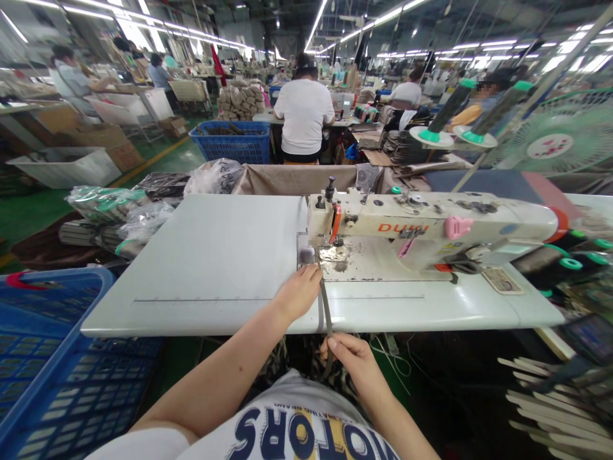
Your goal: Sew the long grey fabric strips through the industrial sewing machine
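Note:
A narrow grey-brown fabric strip (326, 306) runs from the needle area of the white sewing machine (431, 220) down over the table's front edge. My left hand (302, 292) lies on the tabletop just in front of the needle plate (334, 255), its fingers pressed together on the strip's upper part. Below the table edge, my right hand (348, 352) pinches the lower part of the same strip between thumb and fingers. The strip's end hangs over my lap. My left fingertips partly cover where the strip meets the machine.
A printed ruler line (215, 299) crosses the white table (230, 249). A blue basket (86, 332) stands at the left, beside plastic-wrapped bundles (108, 204). Thread cones (575, 255), a fan (550, 145) and light strips (555, 396) are at the right. A person (305, 108) sits ahead.

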